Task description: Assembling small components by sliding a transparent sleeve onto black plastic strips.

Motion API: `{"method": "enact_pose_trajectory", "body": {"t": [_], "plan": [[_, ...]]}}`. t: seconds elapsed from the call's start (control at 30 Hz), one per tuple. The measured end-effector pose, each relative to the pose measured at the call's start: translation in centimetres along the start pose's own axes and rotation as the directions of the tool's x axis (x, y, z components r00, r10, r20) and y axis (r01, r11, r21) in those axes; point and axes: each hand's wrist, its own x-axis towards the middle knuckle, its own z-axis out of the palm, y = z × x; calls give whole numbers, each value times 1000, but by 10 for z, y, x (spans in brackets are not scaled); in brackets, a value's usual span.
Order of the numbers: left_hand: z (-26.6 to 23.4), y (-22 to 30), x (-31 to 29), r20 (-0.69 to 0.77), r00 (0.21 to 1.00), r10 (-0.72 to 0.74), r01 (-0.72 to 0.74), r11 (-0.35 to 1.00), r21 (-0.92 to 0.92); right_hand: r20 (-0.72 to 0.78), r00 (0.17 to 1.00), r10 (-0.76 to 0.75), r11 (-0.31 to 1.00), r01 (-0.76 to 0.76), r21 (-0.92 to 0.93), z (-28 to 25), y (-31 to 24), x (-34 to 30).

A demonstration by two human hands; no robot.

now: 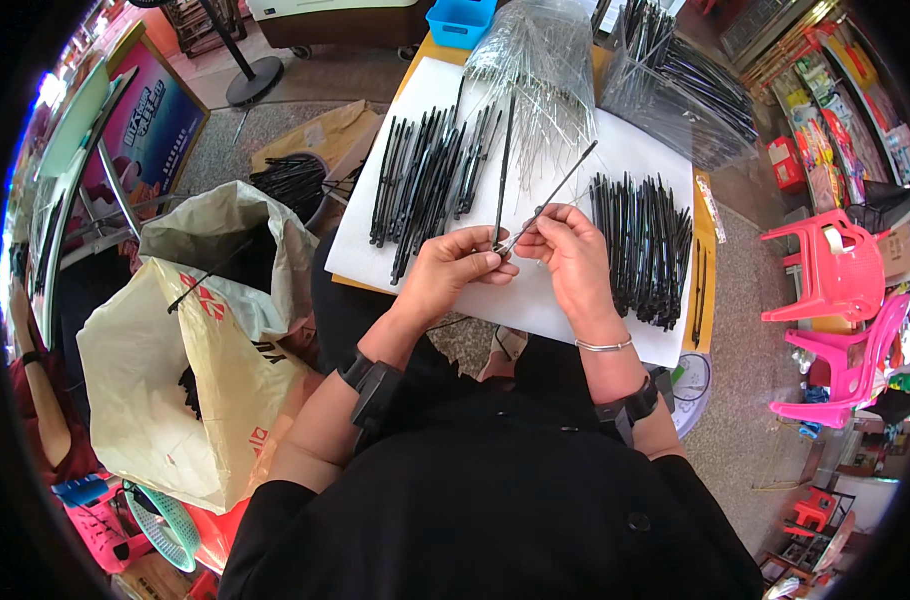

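Note:
My left hand (443, 278) is closed, thumb against fingers, on the lower end of a thin black rod (504, 165) that points away from me. My right hand (573, 258) pinches a second slim black rod (570, 184), slanting up to the right. The lower ends of both rods meet between my fingertips, where the fingers hide the detail. Under my hands lies a white foam sheet (455, 313). Rows of similar black rods lie on it: one pile (425, 180) to the left, another (641, 250) to the right. Beyond my hands, thin silvery wires (540, 75) spill from a clear bag.
A plastic bag of black rods (680, 95) lies at the table's far right, and a blue basket (461, 22) at the far edge. Large sacks (165, 370) stand on my left. Pink chairs (837, 265) and stocked shelves (835, 110) are on the right.

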Motion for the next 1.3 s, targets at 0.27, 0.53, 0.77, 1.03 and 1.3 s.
{"method": "enact_pose_trajectory", "body": {"t": [0.27,0.53,0.77,1.03,1.3], "plan": [[-5,1,0,65,998,-25,20,997,79,-8,1000,25,1000,-25,-6,-1,-2,3],[1,1,-3,83,996,-21,7,986,166,-4,991,132,986,-131,-104,-10,1,9],[-12,4,-2,275,958,-84,59,994,96,116,956,268,963,-271,5,-19,7,10],[-4,-1,-1,133,991,0,7,999,-49,-6,935,-355,901,340,-270,10,-13,-19],[13,15,-10,129,981,-147,121,975,188,102,988,-119,969,138,-206,-1,-33,-29]]}}
